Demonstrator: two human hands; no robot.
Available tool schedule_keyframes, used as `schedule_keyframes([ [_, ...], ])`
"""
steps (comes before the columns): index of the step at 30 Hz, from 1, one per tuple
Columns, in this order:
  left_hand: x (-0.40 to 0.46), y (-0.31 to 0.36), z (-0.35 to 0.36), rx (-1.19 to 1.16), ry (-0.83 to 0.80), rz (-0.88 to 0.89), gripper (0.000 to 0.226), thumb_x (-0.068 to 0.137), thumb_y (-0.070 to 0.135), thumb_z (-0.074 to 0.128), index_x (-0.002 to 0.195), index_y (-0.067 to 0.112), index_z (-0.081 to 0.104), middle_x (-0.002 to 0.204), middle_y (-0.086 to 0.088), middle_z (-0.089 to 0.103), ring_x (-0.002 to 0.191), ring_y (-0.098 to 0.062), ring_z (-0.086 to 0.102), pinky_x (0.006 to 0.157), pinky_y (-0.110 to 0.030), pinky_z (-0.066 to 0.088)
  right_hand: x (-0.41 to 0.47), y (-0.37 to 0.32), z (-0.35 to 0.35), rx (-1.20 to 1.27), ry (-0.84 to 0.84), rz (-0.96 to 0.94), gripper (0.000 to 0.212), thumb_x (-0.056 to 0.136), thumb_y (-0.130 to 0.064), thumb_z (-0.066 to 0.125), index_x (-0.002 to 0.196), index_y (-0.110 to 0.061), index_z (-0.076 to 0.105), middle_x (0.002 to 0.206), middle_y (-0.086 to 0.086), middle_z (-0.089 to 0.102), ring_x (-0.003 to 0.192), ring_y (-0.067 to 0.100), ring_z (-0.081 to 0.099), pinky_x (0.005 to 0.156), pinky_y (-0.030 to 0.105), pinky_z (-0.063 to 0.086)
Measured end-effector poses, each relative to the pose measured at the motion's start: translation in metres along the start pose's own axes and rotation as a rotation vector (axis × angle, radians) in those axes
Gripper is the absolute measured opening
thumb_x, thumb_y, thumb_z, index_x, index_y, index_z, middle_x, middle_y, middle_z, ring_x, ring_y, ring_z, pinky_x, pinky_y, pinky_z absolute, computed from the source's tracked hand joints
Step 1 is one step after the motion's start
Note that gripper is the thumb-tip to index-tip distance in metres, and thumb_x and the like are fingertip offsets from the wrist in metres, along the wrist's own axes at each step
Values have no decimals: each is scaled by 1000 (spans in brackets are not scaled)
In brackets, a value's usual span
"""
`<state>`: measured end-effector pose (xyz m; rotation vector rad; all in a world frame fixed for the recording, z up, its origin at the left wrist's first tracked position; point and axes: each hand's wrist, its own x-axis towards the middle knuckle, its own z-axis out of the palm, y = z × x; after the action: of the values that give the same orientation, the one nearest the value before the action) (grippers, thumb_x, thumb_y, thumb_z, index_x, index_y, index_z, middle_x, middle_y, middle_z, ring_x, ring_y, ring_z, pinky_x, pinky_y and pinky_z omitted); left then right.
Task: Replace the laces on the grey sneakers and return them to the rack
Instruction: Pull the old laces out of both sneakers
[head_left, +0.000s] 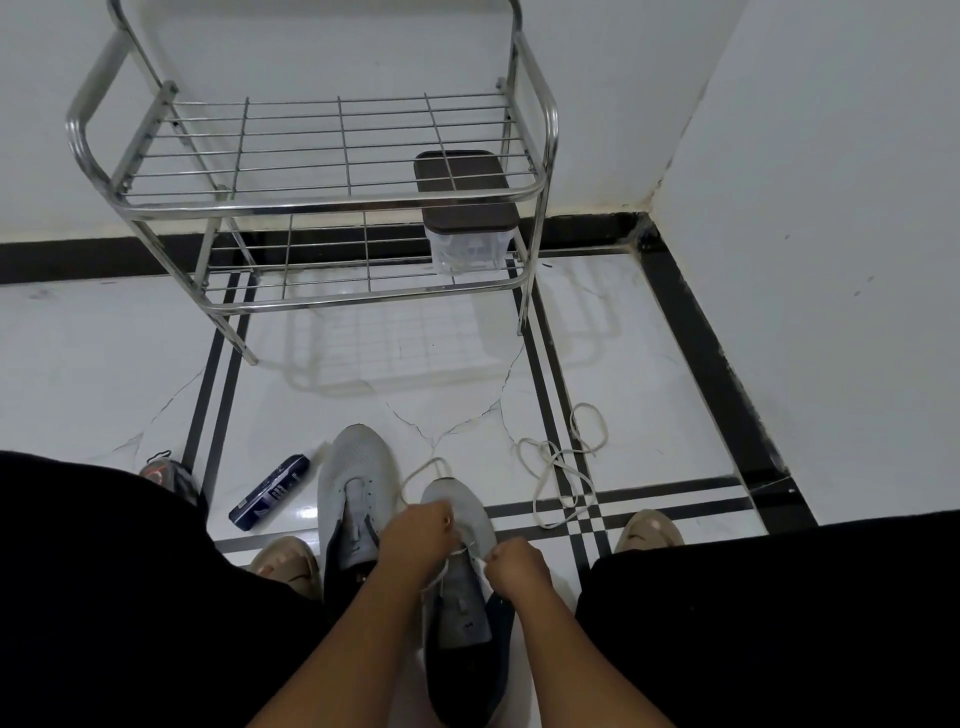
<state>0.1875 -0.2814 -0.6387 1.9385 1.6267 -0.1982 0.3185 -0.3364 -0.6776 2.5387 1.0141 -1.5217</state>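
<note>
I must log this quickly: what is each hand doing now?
Left hand: pinches the white lace of the right grey mesh sneaker.
Right hand: pinches the same lace.

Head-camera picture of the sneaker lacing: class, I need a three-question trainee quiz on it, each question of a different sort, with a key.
1. True or false: both grey sneakers already sit on the metal rack.
2. Multiple choice: the loose lace lies on the floor (A) left of the sneakers, (B) right of the sneakers, (C) on the rack.
3. Short answer: what stands on the rack's lower shelf?

Key
1. False: the laceless sneaker and the sneaker being laced are on the floor.
2. B.
3. A clear box with a dark lid. The left hand and right hand both pinch the white lace at the nearer sneaker.
</note>
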Motion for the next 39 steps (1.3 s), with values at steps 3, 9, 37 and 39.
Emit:
schedule_keyframes([
  [3,-10,-2,11,223,-21,28,25,95,35,46,107,15,55,108,-6,63,100,-24,61,76,-31,46,-1,-1,1,-11,7,7,35,84,-19,49,112,-7,66,115,12,65,106,30,62,72,24,40],
  [9,-5,-7,20,226,-93,57,23,98,25,38,109,10,53,109,-8,63,99,-25,61,79,-33,46,-1,0,-1,-3,12,30,35,84,-17,47,113,-9,65,116,11,65,106,30,61,72,25,41],
  [37,7,-5,-13,-133,131,-264,36,92,33,52,122,14,51,120,-10,57,106,-27,57,80,-34,46,-17,-19,-9,215,89,-119,9,81,-19,57,78,-25,62,99,1,70,95,22,64,83,30,53],
  [39,1,-6,4,-78,-219,-244,48,81,48,54,114,15,60,119,-7,62,107,-23,59,81,-30,46,-16,-24,-8,241,59,-156,12,80,-19,64,70,-26,62,89,-1,71,90,20,66,83,32,54],
])
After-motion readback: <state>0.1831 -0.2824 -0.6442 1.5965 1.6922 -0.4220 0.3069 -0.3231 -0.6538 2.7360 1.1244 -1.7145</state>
